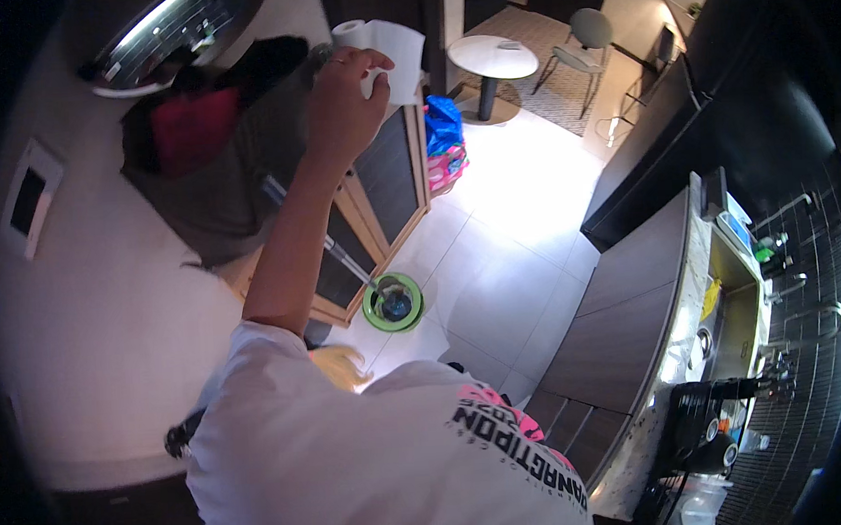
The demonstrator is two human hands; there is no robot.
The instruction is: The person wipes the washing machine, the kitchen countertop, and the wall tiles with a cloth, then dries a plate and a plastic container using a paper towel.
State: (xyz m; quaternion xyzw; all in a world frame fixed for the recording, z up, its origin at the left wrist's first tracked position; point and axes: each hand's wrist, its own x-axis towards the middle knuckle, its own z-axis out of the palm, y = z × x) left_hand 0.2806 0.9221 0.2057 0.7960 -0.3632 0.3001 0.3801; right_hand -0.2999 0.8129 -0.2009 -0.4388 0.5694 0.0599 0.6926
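My left hand (349, 79) is raised at the upper left, fingers curled and thumb apart, over a white paper roll (349, 30) with a loose white sheet (401, 59). The hand overlaps the paper; whether it grips it cannot be told. My right hand is out of view. Below the raised forearm, a metal pole (350, 264) slants down into a round green bucket (394, 327) on the tiled floor. A straw-coloured bristly thing (342, 366) shows beside my white shirt.
Wood-framed cabinet doors (387, 172) stand left of the bucket, with blue and pink bags (445, 131) beyond. Behind them are a round white table (492, 57) and a chair (588, 33). A counter with a sink (736, 319) runs along the right. Grey and red cloth (193, 128) is at the upper left.
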